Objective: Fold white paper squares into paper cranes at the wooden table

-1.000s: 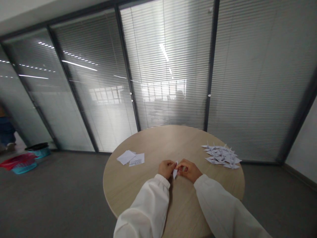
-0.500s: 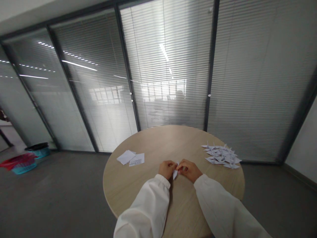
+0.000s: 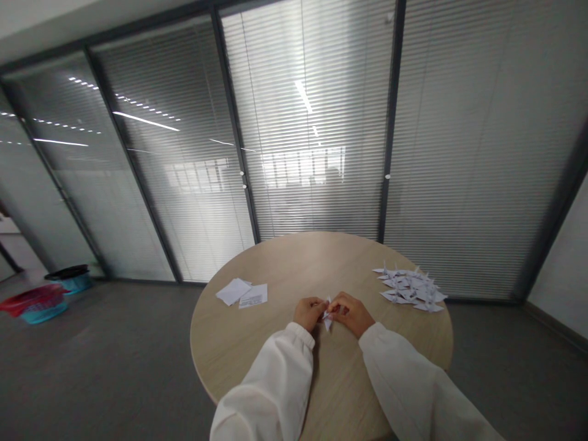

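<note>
A small folded white paper [image 3: 327, 323] is pinched between my two hands, above the middle of the table near me. My left hand [image 3: 309, 313] grips it from the left with thumb and fingers together. From the right, my right hand [image 3: 350, 313] pinches it too, fingers bent. One pointed end of the paper sticks out toward me, and a small tip shows on the far side; the fingers hide the rest. To the right lies a pile of folded paper cranes [image 3: 410, 289]. Flat paper sheets [image 3: 234, 291] rest on the left, one with printed text.
The round wooden table [image 3: 316, 257] stands close to glass partitions with blinds [image 3: 316, 202]. On the floor at far left are a blue basket with a red liner [image 3: 43, 312] and another with a black liner [image 3: 73, 283].
The pointed end of the paper has turned slightly and looks more spread. My hands stay nearly in place, with the right fingers shifted a little over the paper.
</note>
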Available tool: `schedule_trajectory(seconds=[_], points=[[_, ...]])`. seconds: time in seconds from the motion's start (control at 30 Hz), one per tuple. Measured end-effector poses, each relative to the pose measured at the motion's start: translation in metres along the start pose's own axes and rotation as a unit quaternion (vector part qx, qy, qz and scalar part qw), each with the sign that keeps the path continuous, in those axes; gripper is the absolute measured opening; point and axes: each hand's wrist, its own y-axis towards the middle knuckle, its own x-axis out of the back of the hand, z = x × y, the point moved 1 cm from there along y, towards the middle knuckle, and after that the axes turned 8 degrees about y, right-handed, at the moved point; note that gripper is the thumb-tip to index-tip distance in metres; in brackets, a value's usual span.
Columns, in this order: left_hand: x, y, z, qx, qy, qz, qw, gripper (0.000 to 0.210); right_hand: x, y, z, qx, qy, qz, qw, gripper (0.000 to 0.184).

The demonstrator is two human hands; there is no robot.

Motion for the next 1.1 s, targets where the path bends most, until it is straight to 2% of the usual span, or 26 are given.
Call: schedule_trajectory(seconds=[0.13,0.33,0.5,0.73,0.97,1.1], points=[[-0.002,0.001,0.000,0.051,-0.133,0.027,0.989,0.037,0.001,0.000,-0.001,-0.014,0.014,-0.028,0.999,0.009],[-0.002,0.004,0.005,0.038,-0.195,0.040,0.979,0.038,-0.001,0.000,-0.006,-0.023,0.043,-0.032,0.998,0.016],[-0.003,0.004,0.006,0.030,-0.198,0.048,0.979,0.033,0.000,0.002,-0.012,-0.041,0.072,-0.055,0.995,0.020],[-0.004,-0.002,-0.005,0.021,-0.204,0.043,0.978,0.034,-0.002,0.002,-0.011,-0.104,0.131,-0.069,0.984,0.025],[-0.006,-0.005,-0.005,0.013,-0.224,0.041,0.974,0.036,-0.006,0.003,-0.014,-0.137,0.219,-0.067,0.964,0.031],[-0.007,-0.005,-0.005,0.003,-0.228,0.052,0.972,0.036,-0.007,0.004,-0.015,-0.145,0.256,-0.095,0.951,0.036]])
